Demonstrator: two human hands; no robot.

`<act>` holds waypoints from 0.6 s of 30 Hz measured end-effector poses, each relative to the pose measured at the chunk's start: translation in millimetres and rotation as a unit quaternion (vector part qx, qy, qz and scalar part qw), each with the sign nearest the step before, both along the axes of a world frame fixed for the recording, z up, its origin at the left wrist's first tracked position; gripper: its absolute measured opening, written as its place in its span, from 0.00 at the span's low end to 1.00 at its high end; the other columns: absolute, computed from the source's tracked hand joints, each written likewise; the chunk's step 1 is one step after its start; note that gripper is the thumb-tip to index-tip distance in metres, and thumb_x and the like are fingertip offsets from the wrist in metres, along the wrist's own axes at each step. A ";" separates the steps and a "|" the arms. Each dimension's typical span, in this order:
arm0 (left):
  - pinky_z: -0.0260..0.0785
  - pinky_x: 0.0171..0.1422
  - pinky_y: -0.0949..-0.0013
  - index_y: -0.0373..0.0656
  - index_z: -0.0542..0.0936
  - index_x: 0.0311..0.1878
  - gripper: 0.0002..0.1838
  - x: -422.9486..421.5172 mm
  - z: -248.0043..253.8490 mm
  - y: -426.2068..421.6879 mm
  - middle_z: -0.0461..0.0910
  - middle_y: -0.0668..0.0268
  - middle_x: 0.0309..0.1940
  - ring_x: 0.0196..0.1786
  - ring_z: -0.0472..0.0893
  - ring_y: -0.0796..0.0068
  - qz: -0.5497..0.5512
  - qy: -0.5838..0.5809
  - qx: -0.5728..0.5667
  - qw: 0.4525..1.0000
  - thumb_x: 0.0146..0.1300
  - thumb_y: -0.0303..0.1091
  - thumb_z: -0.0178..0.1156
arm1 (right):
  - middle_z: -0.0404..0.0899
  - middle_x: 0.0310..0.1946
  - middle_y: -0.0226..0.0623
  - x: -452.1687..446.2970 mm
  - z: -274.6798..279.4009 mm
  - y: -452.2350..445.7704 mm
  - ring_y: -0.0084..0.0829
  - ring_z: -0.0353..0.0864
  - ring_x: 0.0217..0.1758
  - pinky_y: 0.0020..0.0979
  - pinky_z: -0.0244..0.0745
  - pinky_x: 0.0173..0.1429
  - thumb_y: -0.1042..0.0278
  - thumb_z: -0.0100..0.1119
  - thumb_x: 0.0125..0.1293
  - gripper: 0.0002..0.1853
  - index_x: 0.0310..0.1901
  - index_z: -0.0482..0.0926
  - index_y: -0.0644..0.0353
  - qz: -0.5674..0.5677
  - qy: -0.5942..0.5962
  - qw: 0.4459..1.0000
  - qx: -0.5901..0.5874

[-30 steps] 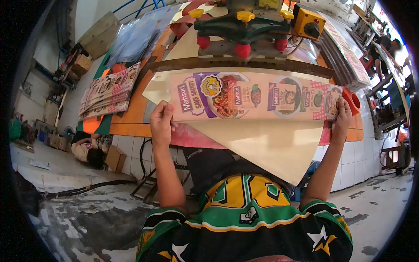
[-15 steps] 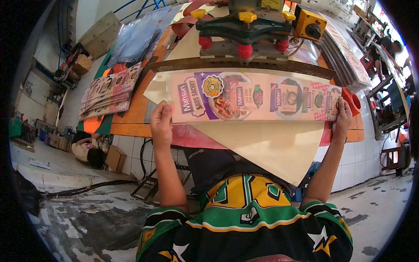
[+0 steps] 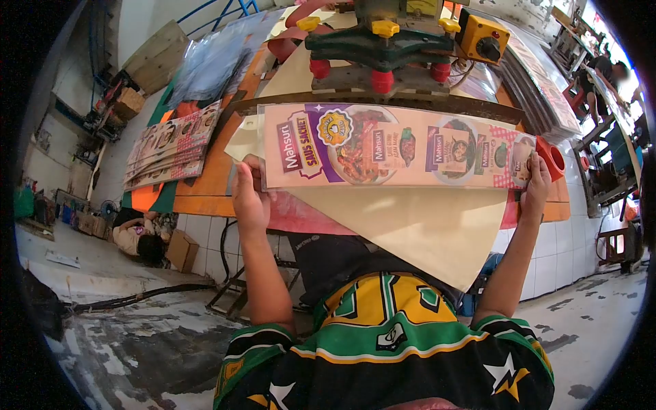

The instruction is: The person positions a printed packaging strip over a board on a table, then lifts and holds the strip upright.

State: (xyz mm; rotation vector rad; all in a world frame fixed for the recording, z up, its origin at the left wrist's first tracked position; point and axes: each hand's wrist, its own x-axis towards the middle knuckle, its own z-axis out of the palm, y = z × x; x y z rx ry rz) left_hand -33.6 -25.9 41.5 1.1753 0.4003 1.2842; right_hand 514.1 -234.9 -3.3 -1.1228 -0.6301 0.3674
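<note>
A long printed plastic banner strip (image 3: 417,154), marked "Mahsuri" with pictures of food, stretches between my hands in front of the press. My left hand (image 3: 251,198) is at its left end, fingers curled behind the edge and thumb raised off the front. At the right end, my right hand (image 3: 536,183) pinches the strip with the thumb in front. Beneath the strip lies a cream sheet (image 3: 424,222), its pointed corner hanging over the table edge. Beyond the strip stands the press head (image 3: 383,48), with yellow knobs and red feet.
Printed pieces (image 3: 171,147) are stacked on the left of the table, near clear plastic sheets (image 3: 212,68). More printed strips (image 3: 543,89) are piled at right. A yellow control box (image 3: 482,37) sits beside the press. A red ring-shaped object (image 3: 550,157) is near my right hand. Other people are farther off.
The strip's left end has risen slightly and shifted left. My left thumb has lifted off the front of the strip. My right hand has barely moved.
</note>
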 end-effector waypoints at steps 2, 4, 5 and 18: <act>0.64 0.30 0.78 0.47 0.75 0.41 0.17 4.8 8.0 -0.5 0.76 0.76 0.28 0.26 0.72 0.85 -0.011 -0.005 0.001 1.000 0.76 0.52 0.54 | 0.83 0.39 0.27 -0.6 0.0 -0.1 0.15 0.80 0.41 0.21 0.78 0.46 0.63 0.54 0.78 0.11 0.47 0.81 0.62 -0.001 0.004 1.000 0.003; 0.64 0.32 0.80 0.46 0.74 0.40 0.16 11.0 26.4 -6.8 0.75 0.75 0.27 0.27 0.72 0.87 0.013 0.043 -0.017 0.999 0.77 0.49 0.54 | 0.83 0.39 0.27 -0.2 -0.4 -1.2 0.15 0.80 0.41 0.21 0.77 0.46 0.63 0.54 0.78 0.11 0.47 0.81 0.62 -0.002 0.007 1.000 0.002; 0.64 0.34 0.81 0.45 0.72 0.38 0.15 13.3 31.5 -8.3 0.74 0.75 0.27 0.28 0.71 0.88 0.039 0.091 -0.036 0.994 0.77 0.46 0.54 | 0.83 0.40 0.27 1.6 -1.7 -2.0 0.15 0.80 0.41 0.21 0.78 0.46 0.63 0.54 0.78 0.11 0.47 0.81 0.62 0.003 0.008 1.000 0.007; 0.50 0.35 0.81 0.45 0.69 0.30 0.13 5.3 47.0 10.7 0.66 0.80 0.28 0.31 0.61 0.91 0.081 0.147 0.072 0.983 0.74 0.31 0.56 | 0.84 0.43 0.31 2.8 6.5 4.0 0.18 0.82 0.43 0.24 0.80 0.47 0.62 0.53 0.79 0.13 0.50 0.80 0.64 0.035 0.003 0.999 0.000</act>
